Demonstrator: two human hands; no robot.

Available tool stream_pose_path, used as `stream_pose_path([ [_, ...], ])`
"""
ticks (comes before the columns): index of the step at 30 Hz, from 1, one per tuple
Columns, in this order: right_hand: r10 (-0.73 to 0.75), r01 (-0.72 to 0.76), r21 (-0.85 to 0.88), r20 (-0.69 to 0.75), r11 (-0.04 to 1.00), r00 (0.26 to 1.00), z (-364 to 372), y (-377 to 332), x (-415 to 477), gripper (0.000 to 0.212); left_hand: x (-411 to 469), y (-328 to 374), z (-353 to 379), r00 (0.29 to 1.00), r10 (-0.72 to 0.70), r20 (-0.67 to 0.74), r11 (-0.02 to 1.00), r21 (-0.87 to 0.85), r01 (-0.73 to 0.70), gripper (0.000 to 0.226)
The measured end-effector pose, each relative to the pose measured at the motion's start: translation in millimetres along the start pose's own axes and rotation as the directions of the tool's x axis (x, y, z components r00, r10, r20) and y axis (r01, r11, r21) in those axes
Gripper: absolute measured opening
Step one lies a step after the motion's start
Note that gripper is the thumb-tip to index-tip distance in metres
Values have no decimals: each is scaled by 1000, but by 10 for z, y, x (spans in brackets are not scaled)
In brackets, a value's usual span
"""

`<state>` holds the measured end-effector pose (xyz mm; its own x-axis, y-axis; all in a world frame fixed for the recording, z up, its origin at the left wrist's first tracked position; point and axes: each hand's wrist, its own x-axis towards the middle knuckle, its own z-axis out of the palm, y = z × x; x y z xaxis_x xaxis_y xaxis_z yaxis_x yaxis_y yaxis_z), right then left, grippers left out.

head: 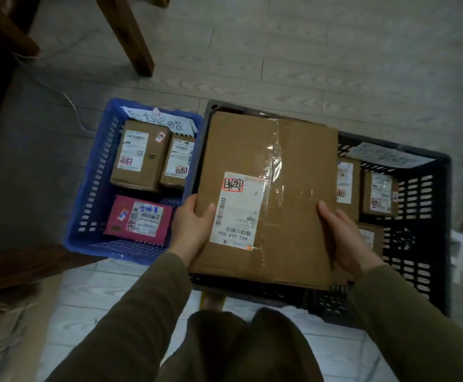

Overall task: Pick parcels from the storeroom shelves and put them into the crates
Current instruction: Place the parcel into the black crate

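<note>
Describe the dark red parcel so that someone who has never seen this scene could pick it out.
Two crates stand side by side on the floor; look in the blue crate, to the left of the black crate. At its near end lies the dark red parcel. It is the only red one: the two parcels beyond it are brown cardboard.

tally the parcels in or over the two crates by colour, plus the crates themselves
brown parcels: 6, counting the large parcel held by the left hand and right hand
red parcel: 1
blue crate: 1
black crate: 1
total: 9
</note>
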<state>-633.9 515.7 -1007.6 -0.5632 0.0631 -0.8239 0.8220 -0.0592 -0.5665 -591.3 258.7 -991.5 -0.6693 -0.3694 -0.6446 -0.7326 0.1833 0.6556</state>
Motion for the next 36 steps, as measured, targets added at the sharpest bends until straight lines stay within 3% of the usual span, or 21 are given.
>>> stream_pose_path([
  [9,81,-85,-66,-69,994,994,77,256,645,48,536,-196,193,991,-110,76,988,113,101,41],
  [16,98,-108,-110,-97,988,990,125,217,686,54,604,-185,198,991,-113,68,986,127,104,43],
  [19,84,-101,-155,-115,983,990,159,192,711,54,638,-134,217,993,-111,50,980,171,101,37],
  [24,-16,-63,-290,-263,955,965,291,139,626,51,595,-65,221,980,-191,61,961,217,173,30],
  [28,-114,-20,-372,-335,928,935,430,-75,435,63,349,-2,84,980,-188,69,966,194,172,48],
  [31,-182,59,-425,-255,903,949,559,-253,175,59,67,-22,-113,982,-189,25,976,119,185,53],
  [36,-106,120,-514,57,850,993,794,-418,-428,46,-591,-75,-504,969,-223,-109,974,-74,216,46],
])
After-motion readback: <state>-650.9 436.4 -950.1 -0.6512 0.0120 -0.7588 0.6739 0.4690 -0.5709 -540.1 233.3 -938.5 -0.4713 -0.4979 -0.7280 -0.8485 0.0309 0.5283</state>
